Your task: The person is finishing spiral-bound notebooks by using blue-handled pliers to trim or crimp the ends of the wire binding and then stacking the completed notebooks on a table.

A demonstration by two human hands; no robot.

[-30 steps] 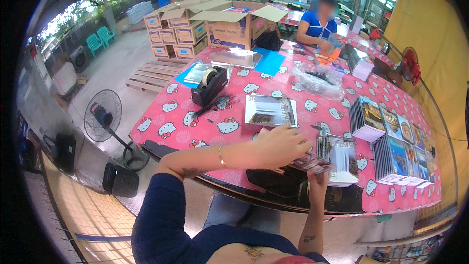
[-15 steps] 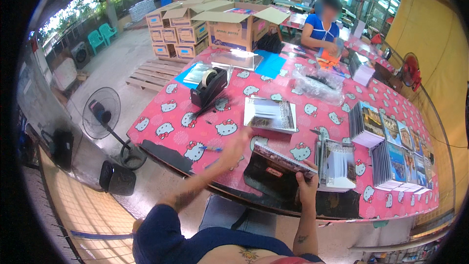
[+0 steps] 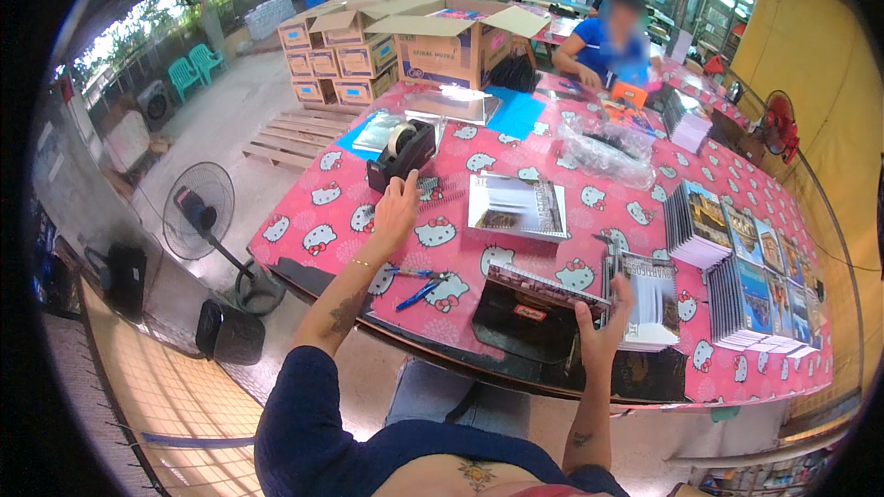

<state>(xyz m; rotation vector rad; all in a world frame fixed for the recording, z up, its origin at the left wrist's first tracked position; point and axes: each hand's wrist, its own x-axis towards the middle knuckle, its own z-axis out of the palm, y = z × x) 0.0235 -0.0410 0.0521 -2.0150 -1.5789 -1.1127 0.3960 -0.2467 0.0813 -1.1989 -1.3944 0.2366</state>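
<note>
My left hand [image 3: 396,213] reaches forward over the table, its fingers drawn together at the end of some thin black spiral coils [image 3: 444,193]. Just beyond the fingertips stands a black tape dispenser [image 3: 402,164] with a roll of tape. At the near edge, my right hand [image 3: 600,324] grips a spiral notebook [image 3: 552,287] by its right end, thumb in front, the notebook tilted up. Below it, a dark flat board with a small red label [image 3: 525,317] lies at the table edge. Another notebook [image 3: 516,205] with a waterfall-like cover rests farther forward.
Blue pens [image 3: 422,293] lie left of the held notebook. Notebook stacks [image 3: 649,299] stand to the right, with more [image 3: 746,308] beyond. Plastic wrap [image 3: 603,155] and open cartons [image 3: 442,55] are farther back. Across the table a co-worker in blue [image 3: 603,51] handles something orange. A fan [image 3: 198,212] stands left.
My left hand has moved forward from beside the notebooks to the coils near the tape dispenser. The coils lie differently. My right hand still holds the notebook; the co-worker's arms have shifted.
</note>
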